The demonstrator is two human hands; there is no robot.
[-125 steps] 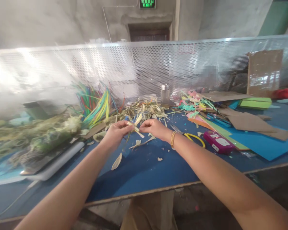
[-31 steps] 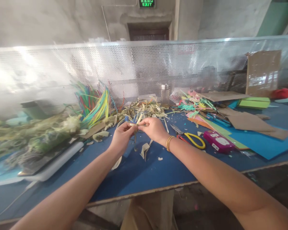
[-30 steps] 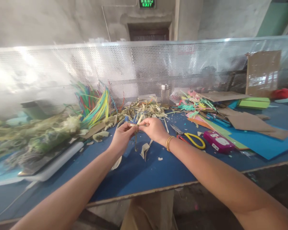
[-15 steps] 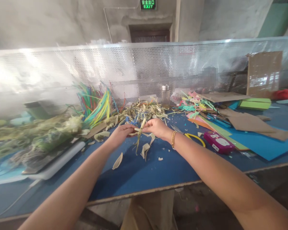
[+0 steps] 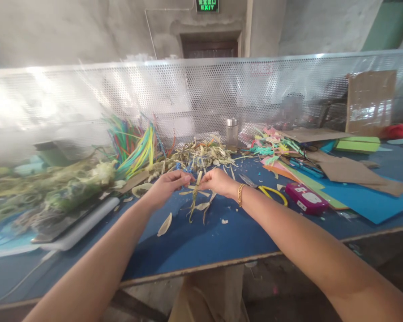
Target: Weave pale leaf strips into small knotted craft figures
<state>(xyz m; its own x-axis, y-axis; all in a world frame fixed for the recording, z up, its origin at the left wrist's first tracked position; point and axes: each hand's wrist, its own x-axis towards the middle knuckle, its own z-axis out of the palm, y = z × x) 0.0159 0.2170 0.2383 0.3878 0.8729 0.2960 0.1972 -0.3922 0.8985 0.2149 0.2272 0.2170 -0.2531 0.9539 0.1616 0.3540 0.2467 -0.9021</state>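
Above the middle of the table, a small bundle of dried pale-green husk strips [image 5: 195, 195] hangs upright between my hands, its loose ends spreading downward. My right hand [image 5: 218, 182], with a gold bracelet at the wrist, pinches the bundle near its top. Just left of it, my left hand [image 5: 174, 184] has its thumb and fingertips pressed together; whatever is between them is too small to make out. A loose husk piece [image 5: 165, 225] lies on the table below. Behind the hands sits a heap of dried husk strips [image 5: 206, 154] with a bit of blue fibre [image 5: 184, 167] in front.
Yellow-handled scissors [image 5: 272, 195] and a purple box [image 5: 306, 198] lie to the right, near coloured paper [image 5: 372, 201] and cardboard [image 5: 351, 171]. Bright coloured stems [image 5: 137, 147] and greenish fibre [image 5: 63, 192] fill the left. A glass bottle [image 5: 232, 133] stands by the perforated screen [image 5: 161, 94].
My left hand has drawn slightly left and up, away from the bundle. The bundle's strips hang differently now, while my right hand has barely moved.
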